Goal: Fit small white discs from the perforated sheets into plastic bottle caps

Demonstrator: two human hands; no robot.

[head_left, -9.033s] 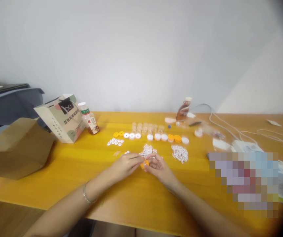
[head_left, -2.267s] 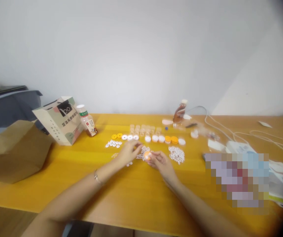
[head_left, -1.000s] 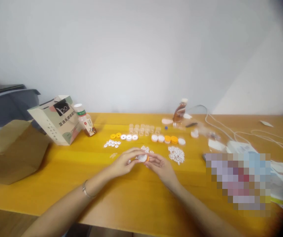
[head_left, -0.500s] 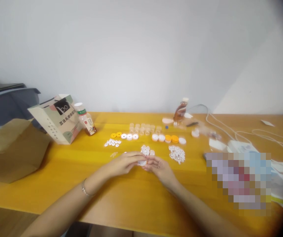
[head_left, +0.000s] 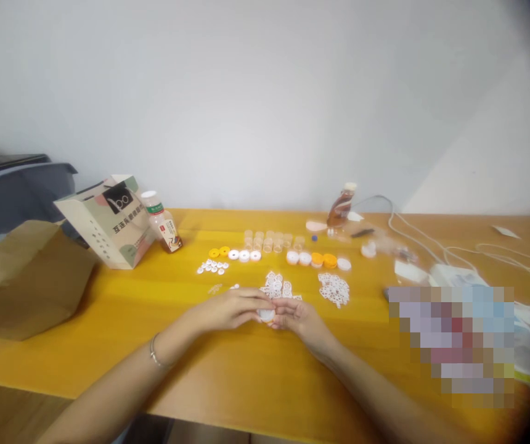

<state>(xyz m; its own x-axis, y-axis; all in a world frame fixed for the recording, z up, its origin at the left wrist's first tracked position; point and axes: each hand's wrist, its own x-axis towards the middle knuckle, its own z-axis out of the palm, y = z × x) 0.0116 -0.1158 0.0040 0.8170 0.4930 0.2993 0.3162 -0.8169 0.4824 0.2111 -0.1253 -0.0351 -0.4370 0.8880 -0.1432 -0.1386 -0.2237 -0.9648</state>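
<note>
My left hand (head_left: pixel 228 308) and my right hand (head_left: pixel 299 317) meet over the yellow table (head_left: pixel 246 370), fingers pinched together on a small white round cap (head_left: pixel 266 315). Just beyond the fingertips lies a heap of small white flat pieces (head_left: pixel 278 287); a second heap (head_left: pixel 334 288) is to its right. Further back runs a row of white and orange caps (head_left: pixel 318 259), another row of yellow and white discs (head_left: pixel 235 253), and a line of small clear vials (head_left: pixel 272 241). A cluster of tiny white buttons (head_left: pixel 212 267) lies at the left.
A printed paper bag (head_left: pixel 110 222) and a leaning drink bottle (head_left: pixel 163 221) stand at the back left, beside a brown paper bag (head_left: pixel 24 277). A brown bottle (head_left: pixel 341 206) stands at the back. White cables (head_left: pixel 431 243) and papers lie at the right.
Earlier my right hand held an orange cap and my left reached to the pieces. Now both hands sit slightly nearer me, pinched on a white cap; a cap is gone from the right-hand row.
</note>
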